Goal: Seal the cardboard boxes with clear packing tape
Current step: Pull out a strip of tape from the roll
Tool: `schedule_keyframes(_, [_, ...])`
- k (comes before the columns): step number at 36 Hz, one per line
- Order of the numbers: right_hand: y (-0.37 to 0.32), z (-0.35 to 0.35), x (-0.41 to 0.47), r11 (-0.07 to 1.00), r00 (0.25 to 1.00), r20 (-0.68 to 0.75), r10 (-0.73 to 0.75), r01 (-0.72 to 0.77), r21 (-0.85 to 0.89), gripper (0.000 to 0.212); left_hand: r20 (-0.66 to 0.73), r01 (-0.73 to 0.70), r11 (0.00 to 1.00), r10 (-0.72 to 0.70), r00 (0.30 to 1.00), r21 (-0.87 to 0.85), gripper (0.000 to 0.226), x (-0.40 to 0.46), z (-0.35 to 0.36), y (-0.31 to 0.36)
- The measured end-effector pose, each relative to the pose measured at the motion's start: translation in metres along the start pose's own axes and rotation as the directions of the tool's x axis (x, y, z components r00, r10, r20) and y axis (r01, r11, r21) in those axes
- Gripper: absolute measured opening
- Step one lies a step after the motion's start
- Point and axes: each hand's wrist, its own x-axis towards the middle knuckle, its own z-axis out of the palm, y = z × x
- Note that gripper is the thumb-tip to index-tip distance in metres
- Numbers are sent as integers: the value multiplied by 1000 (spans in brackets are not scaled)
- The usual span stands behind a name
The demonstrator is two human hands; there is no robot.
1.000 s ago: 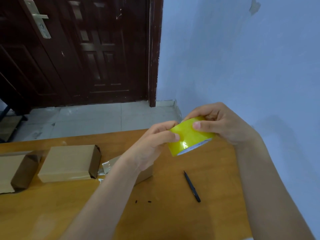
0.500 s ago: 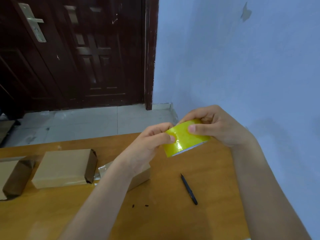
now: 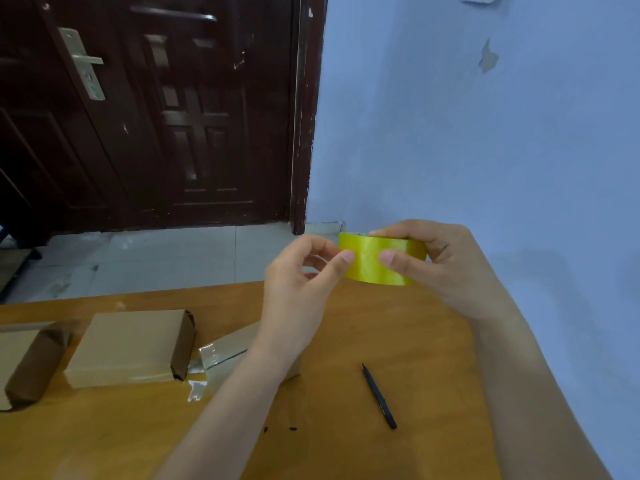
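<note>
Nearest me, at about 5 o'clock on the wooden table (image 3: 346, 393), lies the black pen-like cutter (image 3: 379, 396), untouched. At 8 o'clock sit the cardboard boxes: the closed middle box (image 3: 128, 344), a darker one at the left edge (image 3: 27, 362), and a third with glossy tape on its corner (image 3: 228, 351), half hidden under my left forearm.

Above them, at about 1 o'clock, I hold the yellowish tape roll (image 3: 377, 259) in the air. My right hand (image 3: 446, 265) grips it, thumb on the face and fingers curled over the top. My left hand (image 3: 301, 275) has its thumb tip against the roll's left edge, the other fingers loosely curled behind.

Since a second ago I have raised the roll and turned it level, and my left thumb has slid to the rim. I judge I am hunting for the loose end; no tape is pulled free yet.

Farthest are the dark door (image 3: 156, 109) and blue wall (image 3: 485, 133). I can read no writing anywhere.
</note>
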Motion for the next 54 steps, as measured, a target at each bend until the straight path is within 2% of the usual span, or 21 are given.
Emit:
schedule_keyframes(12, [4, 5, -3, 981, 997, -6, -73, 71, -180, 20, -12, -72, 986, 74, 997, 151, 16, 0, -3, 4])
schedule_keyframes(15, [5, 6, -5, 976, 996, -8, -88, 84, -202, 22, 1, -51, 982, 52, 999, 179, 15, -2, -3, 4])
schedule_keyframes(27, [-1, 13, -10, 905, 991, -7, -130, 116, -410, 36, 106, 71, 993, -81, 991, 93, 22, -2, -2, 0])
schedule_keyframes(38, [-2, 22, -8, 883, 995, 20, -96, 94, -459, 29, 99, 95, 990, -106, 989, 104, 19, -3, -5, -8])
schedule_keyframes(45, [3, 26, -6, 882, 995, 40, -93, 101, -461, 27, 90, 69, 980, -87, 992, 187, 24, -3, -5, -12])
schedule_keyframes(54, [8, 32, -3, 885, 993, 46, -107, 116, -451, 27, -7, 101, 975, -101, 995, 197, 21, -4, -2, -17])
